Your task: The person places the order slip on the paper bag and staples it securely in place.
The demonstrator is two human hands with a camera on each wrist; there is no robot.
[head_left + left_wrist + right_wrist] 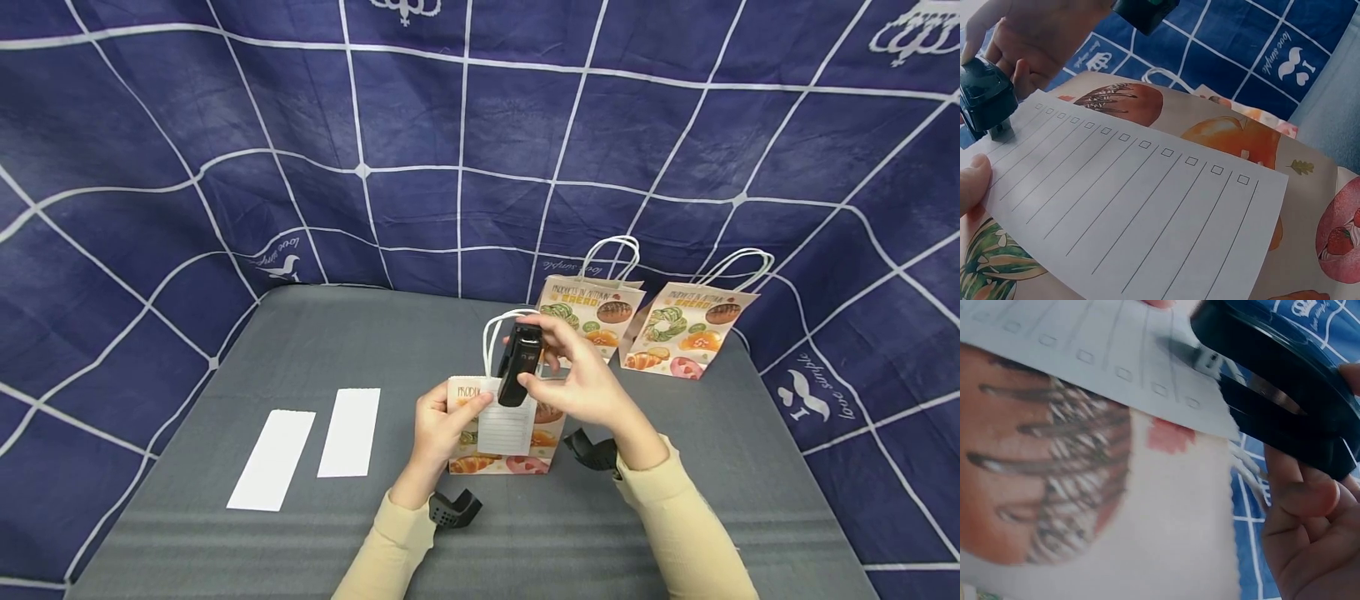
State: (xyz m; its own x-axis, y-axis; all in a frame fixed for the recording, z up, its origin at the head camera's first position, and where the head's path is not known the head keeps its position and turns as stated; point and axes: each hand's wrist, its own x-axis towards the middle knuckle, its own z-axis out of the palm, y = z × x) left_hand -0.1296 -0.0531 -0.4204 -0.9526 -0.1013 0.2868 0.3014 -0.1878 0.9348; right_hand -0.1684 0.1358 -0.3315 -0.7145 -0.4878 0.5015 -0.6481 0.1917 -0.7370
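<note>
A paper bag (549, 442) with bread pictures and white rope handles stands on the grey table in front of me. Against its front lies a lined checklist sheet (1141, 187) with a column of small boxes. My left hand (435, 429) pinches the sheet and bag at the left, thumb on the sheet's face. In my right hand (585, 387) is a black stapler (521, 367), gripped from the right with the thumb on its near side. In the right wrist view the stapler (1272, 356) straddles the top edge of sheet and bag.
Two more printed paper bags (686, 329) with white handles stand at the back right. Two blank white slips (272, 460) lie on the left of the table (600, 542). A blue checked cloth (412, 125) hangs behind.
</note>
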